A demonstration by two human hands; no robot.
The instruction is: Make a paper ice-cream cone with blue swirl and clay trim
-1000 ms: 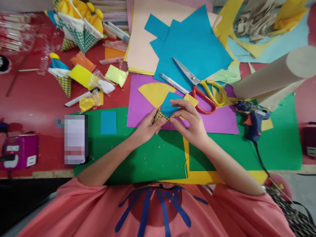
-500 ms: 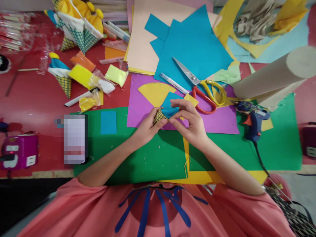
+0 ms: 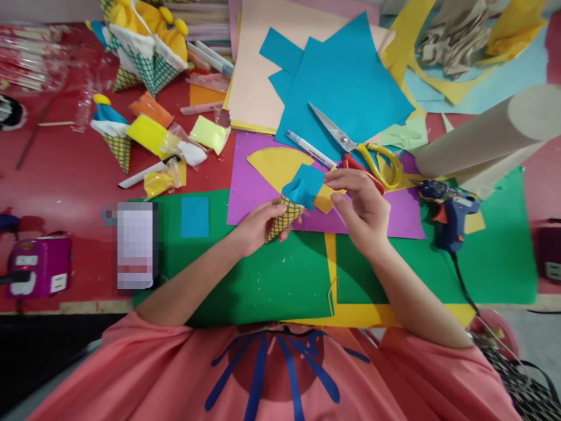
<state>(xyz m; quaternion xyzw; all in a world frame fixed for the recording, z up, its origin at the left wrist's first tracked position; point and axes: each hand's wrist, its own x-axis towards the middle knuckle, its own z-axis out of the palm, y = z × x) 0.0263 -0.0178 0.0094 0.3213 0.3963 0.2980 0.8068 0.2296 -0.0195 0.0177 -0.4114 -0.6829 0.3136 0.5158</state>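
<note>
Left hand (image 3: pixel 256 225) grips a small paper cone (image 3: pixel 281 217), yellow with a dark lattice print, over the green sheet (image 3: pixel 263 280). Crumpled blue paper (image 3: pixel 304 186) fills its mouth. Right hand (image 3: pixel 366 210) hovers beside, fingers loosely curled, holding nothing visible.

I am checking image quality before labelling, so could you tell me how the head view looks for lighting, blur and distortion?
Head view: lighting even and soft, faint shadows under the arms; the left hand holding the paper cone and the right hand are fairly sharp; the cardboard tube bulges from wide-angle distortion near the edge; a pixelated rectangle masks something at the left; slight glare on the scissors blades.
</note>
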